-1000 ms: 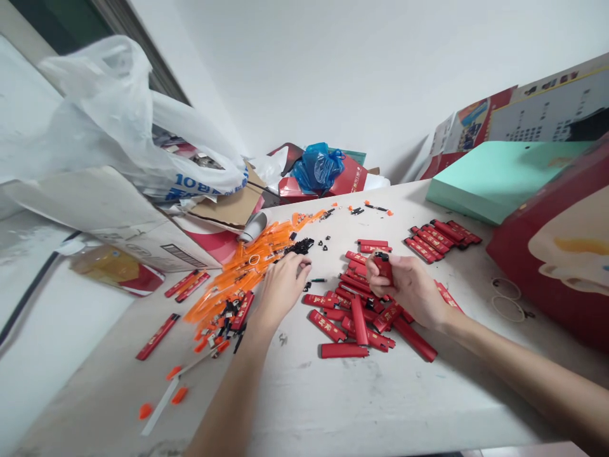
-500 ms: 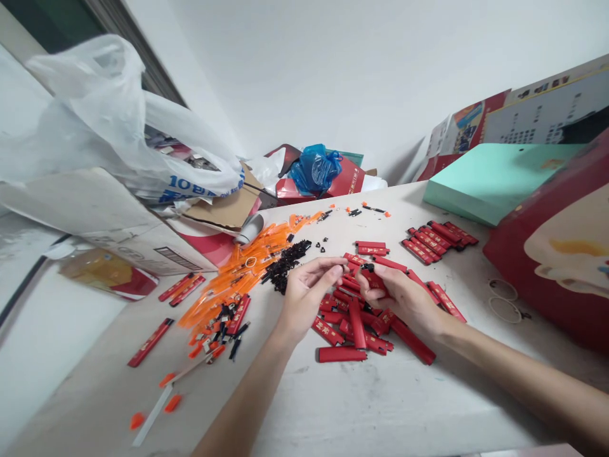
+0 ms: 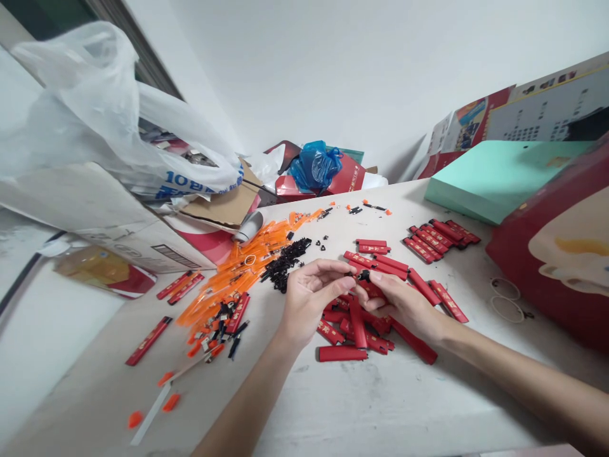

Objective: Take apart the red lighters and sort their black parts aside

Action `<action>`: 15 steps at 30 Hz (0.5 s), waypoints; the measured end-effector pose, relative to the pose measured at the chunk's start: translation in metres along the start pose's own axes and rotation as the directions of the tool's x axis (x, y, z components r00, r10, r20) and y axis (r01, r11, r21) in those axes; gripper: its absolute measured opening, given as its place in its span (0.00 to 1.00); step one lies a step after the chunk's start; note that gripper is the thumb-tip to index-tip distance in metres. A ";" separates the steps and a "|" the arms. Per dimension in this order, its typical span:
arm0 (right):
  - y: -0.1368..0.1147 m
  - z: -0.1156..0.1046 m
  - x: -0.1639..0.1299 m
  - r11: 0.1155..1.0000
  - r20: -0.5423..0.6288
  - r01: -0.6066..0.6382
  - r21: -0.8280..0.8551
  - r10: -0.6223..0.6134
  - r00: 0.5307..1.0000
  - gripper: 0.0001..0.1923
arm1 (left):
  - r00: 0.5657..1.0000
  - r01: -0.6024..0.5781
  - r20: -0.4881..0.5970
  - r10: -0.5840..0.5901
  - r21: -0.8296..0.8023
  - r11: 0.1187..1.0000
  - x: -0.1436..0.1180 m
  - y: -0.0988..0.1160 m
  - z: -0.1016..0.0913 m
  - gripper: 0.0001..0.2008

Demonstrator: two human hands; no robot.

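My right hand (image 3: 404, 303) grips a red lighter body (image 3: 373, 289) above a loose pile of red lighter bodies (image 3: 354, 324). My left hand (image 3: 311, 295) pinches a small black part (image 3: 364, 275) against the top end of that lighter. A heap of small black parts (image 3: 285, 259) lies just left of my left hand. Beyond it spreads a pile of orange translucent lighter pieces (image 3: 242, 270).
A neat row of red lighters (image 3: 440, 237) lies at the back right, by a mint-green box (image 3: 499, 174) and a red box (image 3: 561, 254). White plastic bags (image 3: 95, 127) and cartons crowd the left. Stray red lighters (image 3: 147, 339) and orange caps (image 3: 169, 402) lie near the table's left front.
My left hand left the black parts heap and came right to meet my right hand. The right hand lowered the red lighter slightly, and both now join at its top.
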State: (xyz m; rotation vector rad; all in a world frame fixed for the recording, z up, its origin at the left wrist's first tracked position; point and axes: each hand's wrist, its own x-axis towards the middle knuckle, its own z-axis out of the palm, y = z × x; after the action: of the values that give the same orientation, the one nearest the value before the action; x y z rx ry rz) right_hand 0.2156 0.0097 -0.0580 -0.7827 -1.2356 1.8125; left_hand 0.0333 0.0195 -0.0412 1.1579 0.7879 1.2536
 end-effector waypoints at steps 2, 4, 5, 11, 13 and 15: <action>0.001 0.001 -0.001 1.000 -0.015 -0.022 0.022 0.023 1.000 0.24 | 1.000 -0.016 0.018 0.015 0.004 1.000 -0.001 0.000 0.002 0.07; 0.001 0.001 -0.001 0.998 -0.028 -0.043 0.049 0.044 0.999 0.24 | 0.999 -0.046 0.027 0.045 0.012 0.999 -0.002 0.001 0.004 0.07; 0.001 0.001 -0.002 0.997 -0.028 -0.049 0.057 0.050 0.998 0.24 | 0.998 -0.060 0.031 0.059 0.016 0.998 -0.003 0.001 0.005 0.07; 0.004 0.001 -0.001 0.999 -0.022 -0.035 0.017 0.035 0.999 0.26 | 0.992 -0.126 0.029 0.124 0.099 0.987 -0.004 0.005 0.009 0.08; 0.003 0.001 0.000 1.000 -0.044 -0.023 0.013 0.024 0.999 0.25 | 0.987 -0.163 0.030 0.160 0.152 0.975 -0.004 0.006 0.009 0.09; 0.001 0.002 0.001 1.000 -0.052 -0.009 0.016 0.010 0.999 0.25 | 0.981 -0.195 0.038 0.192 0.196 0.961 -0.004 0.007 0.009 0.10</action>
State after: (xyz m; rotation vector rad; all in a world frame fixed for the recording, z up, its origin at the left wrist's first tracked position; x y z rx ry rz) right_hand 0.2132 0.0093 -0.0587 -0.8231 -1.1842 1.7962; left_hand 0.0385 0.0130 -0.0331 1.4352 0.8150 1.3447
